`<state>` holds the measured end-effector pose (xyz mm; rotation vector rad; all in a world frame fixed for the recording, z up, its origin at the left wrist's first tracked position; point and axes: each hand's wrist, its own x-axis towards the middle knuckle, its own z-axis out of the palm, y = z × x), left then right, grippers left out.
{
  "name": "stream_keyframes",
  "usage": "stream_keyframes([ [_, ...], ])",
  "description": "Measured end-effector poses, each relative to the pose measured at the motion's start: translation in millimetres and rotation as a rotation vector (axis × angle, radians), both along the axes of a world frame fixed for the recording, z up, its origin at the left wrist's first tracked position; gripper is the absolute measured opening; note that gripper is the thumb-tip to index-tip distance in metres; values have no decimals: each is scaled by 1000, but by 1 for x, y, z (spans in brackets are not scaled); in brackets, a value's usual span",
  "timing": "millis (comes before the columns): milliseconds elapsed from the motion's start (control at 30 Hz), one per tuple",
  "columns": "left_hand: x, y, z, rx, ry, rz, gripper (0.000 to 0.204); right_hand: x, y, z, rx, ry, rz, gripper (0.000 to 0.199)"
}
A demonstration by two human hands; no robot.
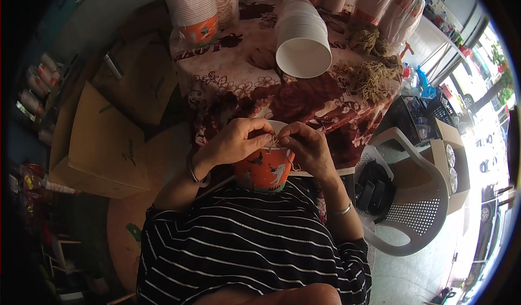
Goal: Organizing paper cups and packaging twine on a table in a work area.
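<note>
An orange paper bucket (259, 172) with a dark and white printed picture stands upright in my lap, against the table's near edge. At its rim, a thin tan cord (275, 142) forms a small loop or knot. My left hand (237, 139) comes over the rim from the left, thumb and forefinger pinched on the cord. From the other side, my right hand (307, 146) pinches the same cord, its fingertips almost touching the left ones. A loose piece of cord hangs down the bucket's right side. The fingers partly hide the rim.
On the flowered tablecloth (228, 82) lies a nested stack of white buckets (304, 53). Tan cord bundles (372, 81) sit at the right, and wrapped bucket stacks (192, 12) line the back. A cardboard box (103, 142) is on the left, a plastic chair (418, 213) on the right.
</note>
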<state>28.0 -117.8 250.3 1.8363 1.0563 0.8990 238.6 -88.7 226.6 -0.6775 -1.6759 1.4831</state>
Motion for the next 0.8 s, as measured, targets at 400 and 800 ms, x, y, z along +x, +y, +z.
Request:
stream_keyframes([
  [400, 5, 0, -3, 24, -62, 18, 11, 3, 8, -3, 66, -6, 27, 5],
  [800, 4, -2, -6, 76, 3, 68, 7, 5, 12, -3, 37, 28, 38, 4],
])
